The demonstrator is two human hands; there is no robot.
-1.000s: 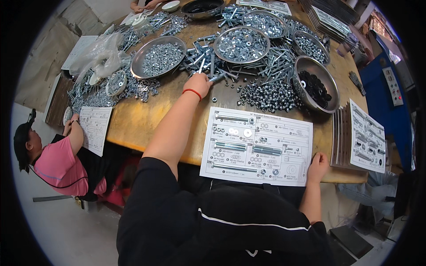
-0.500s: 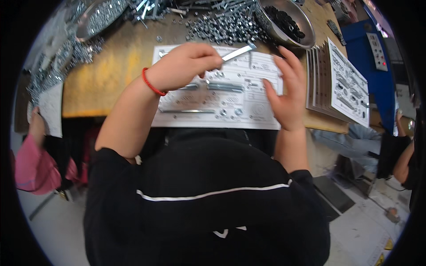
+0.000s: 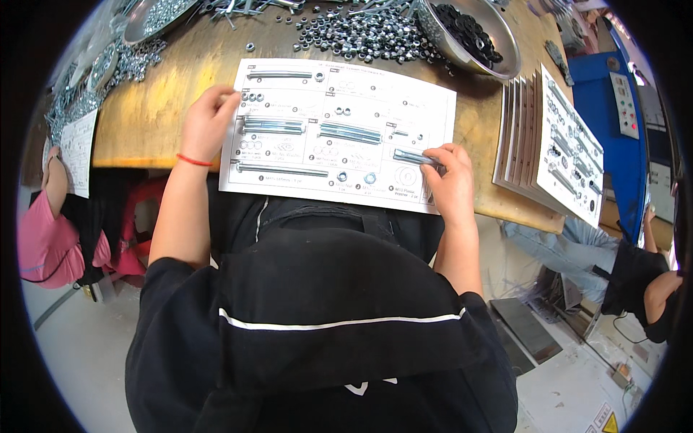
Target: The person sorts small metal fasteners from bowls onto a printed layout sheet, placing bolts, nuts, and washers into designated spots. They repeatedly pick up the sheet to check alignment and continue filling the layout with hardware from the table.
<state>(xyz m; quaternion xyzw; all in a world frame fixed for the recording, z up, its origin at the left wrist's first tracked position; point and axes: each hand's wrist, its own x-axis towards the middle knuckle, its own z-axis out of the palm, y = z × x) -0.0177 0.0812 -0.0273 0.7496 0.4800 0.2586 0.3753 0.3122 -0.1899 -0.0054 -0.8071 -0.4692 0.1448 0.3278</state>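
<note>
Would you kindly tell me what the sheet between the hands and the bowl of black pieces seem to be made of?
Sheet: probably paper or card, judging by its matt white, printed face. Bowl: metal, perhaps stainless steel, polished, given its silvery wall and reflections.

Bolt (image 3: 410, 156) gone from left hand (image 3: 207, 124), now in right hand's (image 3: 452, 178) pinch over sheet's (image 3: 435, 115) lower right; left hand shifted to sheet's left edge; right hand's spread fingers now closed.

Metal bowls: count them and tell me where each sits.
2: a metal bowl at upper left, cut off by the picture's edge, holding silvery parts; a second bowl at upper right, holding black pieces. Others may be hidden.
</note>
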